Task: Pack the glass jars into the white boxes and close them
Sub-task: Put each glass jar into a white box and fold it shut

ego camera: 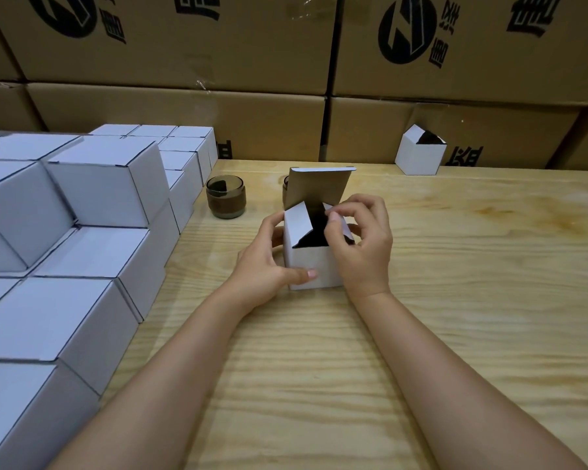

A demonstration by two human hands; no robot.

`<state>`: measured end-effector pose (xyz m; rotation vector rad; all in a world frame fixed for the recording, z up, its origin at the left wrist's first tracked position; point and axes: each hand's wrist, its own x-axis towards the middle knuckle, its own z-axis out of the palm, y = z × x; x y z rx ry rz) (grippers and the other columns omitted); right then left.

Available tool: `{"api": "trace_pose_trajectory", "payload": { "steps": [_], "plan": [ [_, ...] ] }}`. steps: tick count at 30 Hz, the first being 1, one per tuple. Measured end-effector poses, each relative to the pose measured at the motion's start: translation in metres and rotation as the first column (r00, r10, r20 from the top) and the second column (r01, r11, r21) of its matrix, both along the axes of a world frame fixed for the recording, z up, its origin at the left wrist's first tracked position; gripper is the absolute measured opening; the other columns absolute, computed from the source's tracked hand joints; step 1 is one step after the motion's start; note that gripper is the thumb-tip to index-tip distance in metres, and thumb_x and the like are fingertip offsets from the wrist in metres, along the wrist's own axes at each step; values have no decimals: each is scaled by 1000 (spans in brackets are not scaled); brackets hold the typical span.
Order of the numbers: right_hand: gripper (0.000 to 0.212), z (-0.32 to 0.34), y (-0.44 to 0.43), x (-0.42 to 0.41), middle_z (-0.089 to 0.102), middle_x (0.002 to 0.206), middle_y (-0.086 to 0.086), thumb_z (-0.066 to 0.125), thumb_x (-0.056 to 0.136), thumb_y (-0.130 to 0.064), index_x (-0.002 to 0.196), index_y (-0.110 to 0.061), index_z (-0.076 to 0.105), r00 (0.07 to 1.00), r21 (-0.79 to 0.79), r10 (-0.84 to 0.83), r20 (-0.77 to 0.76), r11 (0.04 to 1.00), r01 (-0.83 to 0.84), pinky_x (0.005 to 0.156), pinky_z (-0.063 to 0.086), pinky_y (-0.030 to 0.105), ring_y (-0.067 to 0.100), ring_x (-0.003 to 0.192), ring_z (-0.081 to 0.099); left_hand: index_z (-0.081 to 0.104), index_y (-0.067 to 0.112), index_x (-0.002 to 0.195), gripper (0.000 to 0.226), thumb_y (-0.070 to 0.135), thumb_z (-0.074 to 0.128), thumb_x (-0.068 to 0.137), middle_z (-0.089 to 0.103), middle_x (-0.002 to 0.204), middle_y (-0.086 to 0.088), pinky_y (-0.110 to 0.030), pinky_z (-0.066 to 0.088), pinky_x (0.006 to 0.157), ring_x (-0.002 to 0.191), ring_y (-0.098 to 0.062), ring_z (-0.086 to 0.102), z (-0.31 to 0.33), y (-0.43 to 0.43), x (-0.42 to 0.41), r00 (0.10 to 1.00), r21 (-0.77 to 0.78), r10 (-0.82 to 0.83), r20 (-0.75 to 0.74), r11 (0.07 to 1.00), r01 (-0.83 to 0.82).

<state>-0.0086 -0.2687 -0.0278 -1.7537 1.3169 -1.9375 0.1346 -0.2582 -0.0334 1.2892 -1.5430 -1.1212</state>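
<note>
Brown cartons [218,45] wall the far edge of a pale wooden desk [455,300]. At its middle stands an open white box [311,266], lid flap upright. The left hand [265,266] grips the box's left side, thumb on the front. The right hand [364,245] has its fingers [333,217] curled, pinching the box's right flap. A glass jar [225,196] stands behind and left of the box, apart from both hands

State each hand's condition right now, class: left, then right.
Left hand: grips the open white box by its left side, thumb on the front.
Right hand: pinches the same box at its top right edge.
</note>
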Motion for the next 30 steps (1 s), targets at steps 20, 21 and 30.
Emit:
{"api": "trace_pose_trajectory", "payload": {
  "steps": [20, 21, 30],
  "plan": [
    [52, -6, -10, -24, 57, 114, 4, 37, 79, 16, 97, -21, 69, 991, 148, 135, -23, 980, -130, 90, 42, 14, 10, 107, 52, 34, 44, 135, 97, 20, 86, 57, 49, 134, 7, -41, 45, 105, 128, -18, 47, -4, -2, 8, 997, -15, -68, -48, 998, 67],
    [55, -6, -11, -25, 57, 118, 2, 37, 81, 16, 105, -22, 69, 986, 166, 158, -53, 975, -147, 97, 40, 15, 9, 114, 50, 33, 44, 135, 98, 23, 84, 55, 50, 133, 7, -43, 45, 104, 128, -18, 47, -3, -2, 8, 996, -14, -76, -56, 997, 76],
    [57, -7, -14, -28, 60, 128, 3, 31, 72, -8, 117, -20, 63, 921, 326, 348, 176, 862, -388, 107, 41, 36, 13, 124, 51, 31, 51, 135, 96, 27, 83, 58, 47, 139, 12, -37, 43, 106, 129, -5, 44, -4, 1, 10, 991, -100, -135, -5, 986, 134]
  ]
}}
